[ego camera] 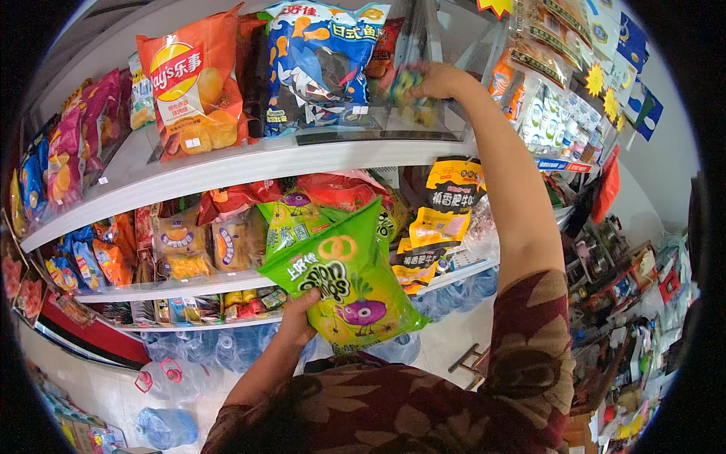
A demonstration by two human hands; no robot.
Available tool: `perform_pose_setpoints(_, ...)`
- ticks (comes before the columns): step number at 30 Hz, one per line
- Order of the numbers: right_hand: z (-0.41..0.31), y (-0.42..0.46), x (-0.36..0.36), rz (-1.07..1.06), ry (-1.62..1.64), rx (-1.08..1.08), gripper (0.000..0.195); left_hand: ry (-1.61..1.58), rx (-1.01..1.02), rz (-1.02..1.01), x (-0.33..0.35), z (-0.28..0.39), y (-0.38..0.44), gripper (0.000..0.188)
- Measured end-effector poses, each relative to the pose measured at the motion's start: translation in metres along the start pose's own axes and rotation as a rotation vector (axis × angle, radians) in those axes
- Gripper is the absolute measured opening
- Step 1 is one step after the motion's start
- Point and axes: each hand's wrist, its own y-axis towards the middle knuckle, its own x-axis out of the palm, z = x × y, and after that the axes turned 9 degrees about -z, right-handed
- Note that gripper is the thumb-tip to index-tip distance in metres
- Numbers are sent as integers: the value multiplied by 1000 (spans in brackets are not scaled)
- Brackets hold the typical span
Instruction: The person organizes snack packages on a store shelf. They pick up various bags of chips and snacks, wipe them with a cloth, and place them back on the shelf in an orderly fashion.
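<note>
My left hand (300, 318) grips the lower left edge of a green bag of onion rings (363, 295), held in front of the middle shelf. My right hand (434, 81) reaches to the right end of the upper shelf (368, 150). It is blurred, beside a small green and blue packet (405, 82); whether the fingers hold that packet is not clear. Left of it on that shelf stand a blue snack bag (320, 68) and an orange bag of Lay's chips (193, 85). Behind the held bag lies another green snack bag (292, 221).
Black and yellow packets (448, 198) hang at the middle shelf's right. Red bags and wrapped breads (232, 241) fill its left part. Clear blue water bottles (238, 346) stand below, two more bottles on the floor (167, 428). A small wooden stool (471, 363) stands at the right.
</note>
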Motion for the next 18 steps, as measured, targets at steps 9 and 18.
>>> perform_pose_setpoints(9,-16,37,1,-861,307,4,64,146,75,30,-13,8,13,51)
perform_pose_setpoints(18,20,159,72,-917,95,-27,67,297,67,53,19,0,43,55)
